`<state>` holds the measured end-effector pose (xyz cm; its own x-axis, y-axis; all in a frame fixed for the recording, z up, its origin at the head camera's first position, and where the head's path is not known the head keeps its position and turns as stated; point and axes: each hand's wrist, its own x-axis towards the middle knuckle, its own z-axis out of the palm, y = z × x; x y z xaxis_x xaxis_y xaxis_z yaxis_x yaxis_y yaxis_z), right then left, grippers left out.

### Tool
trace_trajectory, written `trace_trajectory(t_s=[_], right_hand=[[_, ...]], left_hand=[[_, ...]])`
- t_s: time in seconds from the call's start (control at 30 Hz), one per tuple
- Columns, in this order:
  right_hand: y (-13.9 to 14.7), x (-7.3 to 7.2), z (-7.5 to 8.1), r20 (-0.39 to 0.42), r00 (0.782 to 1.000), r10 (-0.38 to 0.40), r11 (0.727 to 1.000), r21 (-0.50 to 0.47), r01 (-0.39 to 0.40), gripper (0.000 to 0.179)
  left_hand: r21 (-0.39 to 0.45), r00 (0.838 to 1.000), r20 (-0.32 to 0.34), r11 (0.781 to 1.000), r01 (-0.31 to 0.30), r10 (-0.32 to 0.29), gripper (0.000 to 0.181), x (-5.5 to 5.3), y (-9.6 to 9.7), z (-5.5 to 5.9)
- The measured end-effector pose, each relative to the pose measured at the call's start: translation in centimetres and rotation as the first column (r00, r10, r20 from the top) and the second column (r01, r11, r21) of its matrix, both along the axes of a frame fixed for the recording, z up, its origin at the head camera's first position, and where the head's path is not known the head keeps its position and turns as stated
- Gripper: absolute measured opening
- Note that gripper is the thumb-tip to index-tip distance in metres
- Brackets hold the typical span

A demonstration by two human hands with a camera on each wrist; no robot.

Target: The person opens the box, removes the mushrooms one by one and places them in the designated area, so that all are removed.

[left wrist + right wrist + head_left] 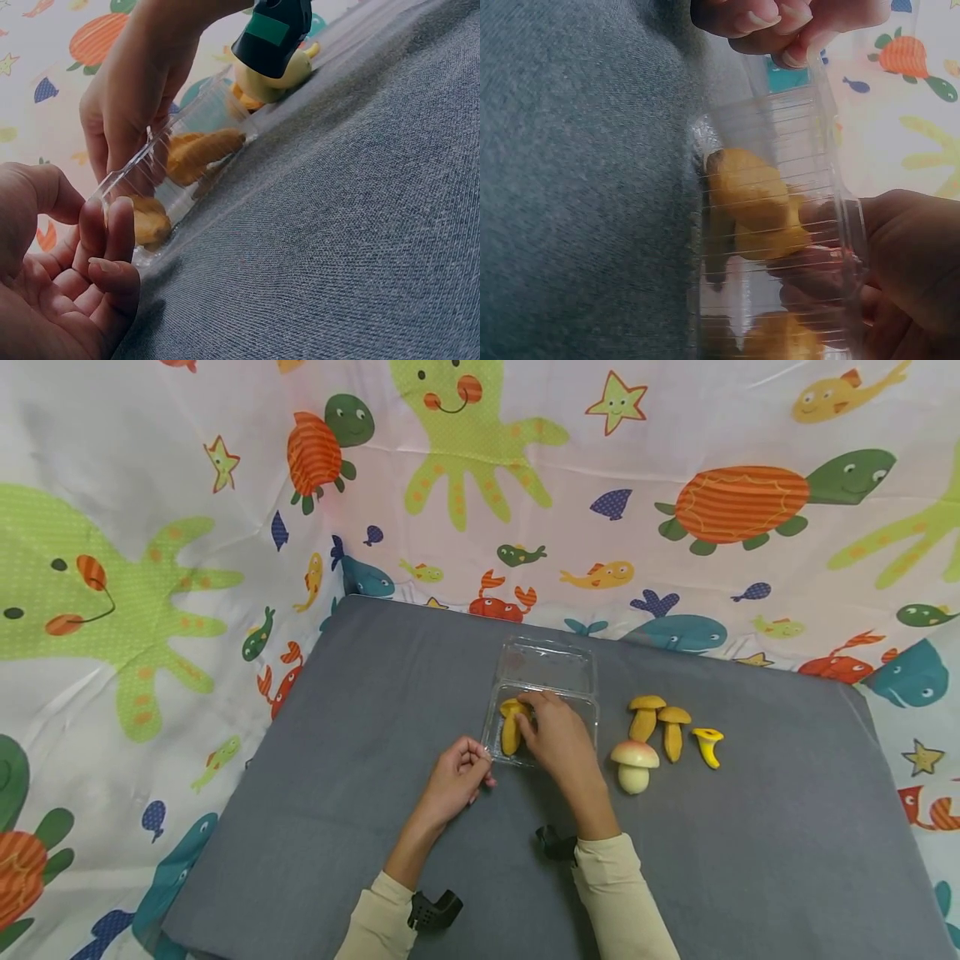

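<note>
- Left hand (455, 781): thumb and fingers pinch the near left corner of a clear plastic container (588, 706), the wrist turned inward.
- Right hand (558, 735): lowered over the container from the near right side, fingertips inside the base. The wrist views look through ribbed plastic, and whether these fingers pinch a mushroom or only rest beside one cannot be told.
- Container: stands open just beyond the left hand and beneath the right; its transparent lid (547, 660) lies folded back on the side farthest from both hands.
- First mushroom (511, 731): brownish yellow, lying within the base, beyond the left hand and immediately left of the right hand's fingers; cap directed away from the person, stem toward them.
- Second mushroom (784, 339): similar in colour, also inside the base, farther from the left hand; largely concealed by the right hand in the head view.
- Loose group, to the right of the right hand: two brownish-yellow mushrooms (673, 735) side by side, a bright yellow trumpet-shaped one (708, 747) farthest out, and a pale-stemmed one with a reddish cap (634, 766) nearest the right wrist.
- Surroundings: a grey table (360, 710) under both hands; a curtain (525, 468) printed with sea animals rises beyond them; cream sleeves (626, 893) cover the forearms.
</note>
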<state>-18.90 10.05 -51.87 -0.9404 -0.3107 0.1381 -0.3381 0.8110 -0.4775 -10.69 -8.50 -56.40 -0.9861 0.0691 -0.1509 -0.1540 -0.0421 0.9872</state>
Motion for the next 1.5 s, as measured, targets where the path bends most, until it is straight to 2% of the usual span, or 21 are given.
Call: trace_trajectory(t_s=[0.23,0.47,1.0,1.5], right_hand=[[0.0,0.0,-0.5,0.01,1.0,-0.004,0.999,-0.048,0.004,0.027],[0.0,0.1,-0.7,0.016,1.0,-0.018,0.998,-0.057,0.019,0.026],[0.3,-0.1,-1.4,-0.014,1.0,-0.022,0.996,-0.092,0.02,0.024],[0.6,0.2,-1.2,-0.084,0.994,-0.069,0.992,-0.108,0.06,0.025]], left_hand=[[-0.002,1.0,-0.006,1.0,0.006,-0.006,0.004,0.0,0.0,0.0],[-0.009,1.0,-0.008,1.0,0.001,-0.001,0.004,0.1,0.0,-0.1],[-0.005,1.0,-0.001,1.0,-0.006,0.006,0.004,0.1,0.1,0.0],[-0.005,1.0,-0.009,1.0,-0.014,0.014,0.004,0.1,0.2,0.0]])
